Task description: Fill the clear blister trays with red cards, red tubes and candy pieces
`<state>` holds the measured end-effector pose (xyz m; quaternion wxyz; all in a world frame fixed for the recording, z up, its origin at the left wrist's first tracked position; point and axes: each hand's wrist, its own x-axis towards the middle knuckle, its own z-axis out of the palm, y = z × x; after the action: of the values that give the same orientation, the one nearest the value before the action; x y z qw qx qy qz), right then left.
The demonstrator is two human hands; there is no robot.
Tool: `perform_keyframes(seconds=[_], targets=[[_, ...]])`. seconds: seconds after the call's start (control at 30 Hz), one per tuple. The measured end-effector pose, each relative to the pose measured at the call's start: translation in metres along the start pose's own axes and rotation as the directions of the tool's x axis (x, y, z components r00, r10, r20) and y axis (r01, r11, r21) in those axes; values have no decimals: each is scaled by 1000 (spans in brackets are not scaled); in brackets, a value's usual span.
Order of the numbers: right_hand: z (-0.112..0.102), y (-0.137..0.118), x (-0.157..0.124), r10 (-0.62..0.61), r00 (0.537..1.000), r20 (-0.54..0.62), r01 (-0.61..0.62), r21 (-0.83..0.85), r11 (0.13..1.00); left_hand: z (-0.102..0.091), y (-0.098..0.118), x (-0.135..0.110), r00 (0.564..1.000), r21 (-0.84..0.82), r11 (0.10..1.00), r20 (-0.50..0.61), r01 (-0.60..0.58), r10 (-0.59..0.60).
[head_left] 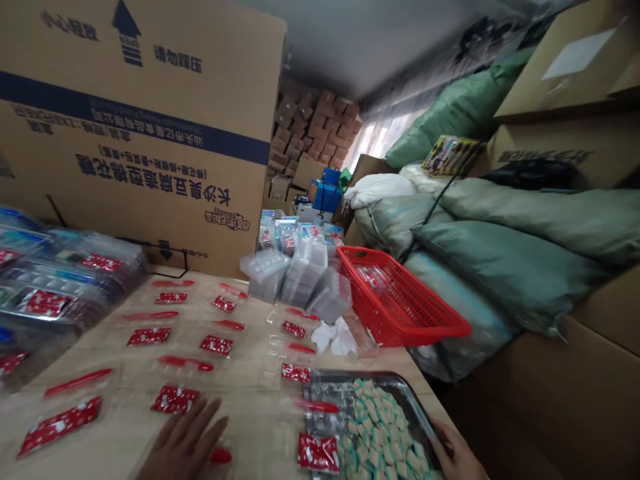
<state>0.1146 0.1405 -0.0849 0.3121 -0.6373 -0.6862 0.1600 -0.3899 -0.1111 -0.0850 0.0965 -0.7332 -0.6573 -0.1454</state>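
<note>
My left hand [183,440] is over the table at the bottom, its fingers stretched out and holding nothing. Just beyond its fingertips lies a red dotted packet [175,399], and a red plastic piece [220,455] shows beside the hand. My right hand [457,455] grips the right rim of a black tray [413,393]. Small pale and blue-green candy-like pieces [383,427] fill much of the tray. Clear plastic trays, each with a red packet [296,372] and a red plastic utensil [185,363], lie in rows across the table; one overlaps the black tray's left side.
Stacked clear trays [304,270] and a red basket [400,300] stand at the back right. Crumpled white material [343,337] lies before them. Filled packages [65,280] are piled at left, under a large cardboard box [140,133]. Green sacks [505,267] line the right.
</note>
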Motion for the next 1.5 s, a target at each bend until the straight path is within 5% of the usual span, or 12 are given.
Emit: perform_keyframes(seconds=[0.1, 0.17, 0.27, 0.5, 0.6, 0.7, 0.87, 1.0, 1.13, 1.3, 1.43, 1.5], targets=[[-5, -22, -2, -32, 992, -124, 4, -222, 975, 4, 41, 39, 963, -170, 972, 187, -161, 192], [-2, -49, -11, -129, 972, -198, 58, -328, 943, 8, 69, 56, 910, -243, 957, 341, -159, 237], [19, -102, -36, -279, 952, -125, 253, -194, 948, 9, 90, 63, 860, -275, 955, 455, -112, 232], [73, -204, -98, -509, 855, 104, 504, 66, 861, -9, 57, 47, 968, -171, 972, 166, -159, 187], [68, -201, -98, -499, 862, 91, 497, 43, 867, -19, 33, 39, 981, -145, 976, 77, -166, 178], [53, -180, -84, -410, 908, 88, 417, -81, 905, -26, 17, 34, 981, -124, 982, 116, -143, 158], [39, -168, -57, -368, 915, 166, 394, -165, 904, -33, 15, 33, 994, -153, 987, 93, -48, 62], [43, -176, -41, -342, 880, 330, 430, -247, 868, -41, 46, 64, 998, -218, 974, 8, -60, 64], [41, -179, -34, -317, 854, 412, 445, -265, 855, -32, 111, 125, 960, -298, 935, 143, -191, 241], [31, -173, -47, -305, 912, 275, 318, 0, 948, -4, 165, 171, 918, -250, 961, 340, -119, 203], [28, -163, -63, -157, 938, 309, 9, 431, 902, -3, 162, 170, 936, -391, 920, 308, -41, 173], [28, -162, -69, -89, 935, 344, -119, 538, 835, -6, 158, 165, 951, -592, 799, 294, 107, 91]])
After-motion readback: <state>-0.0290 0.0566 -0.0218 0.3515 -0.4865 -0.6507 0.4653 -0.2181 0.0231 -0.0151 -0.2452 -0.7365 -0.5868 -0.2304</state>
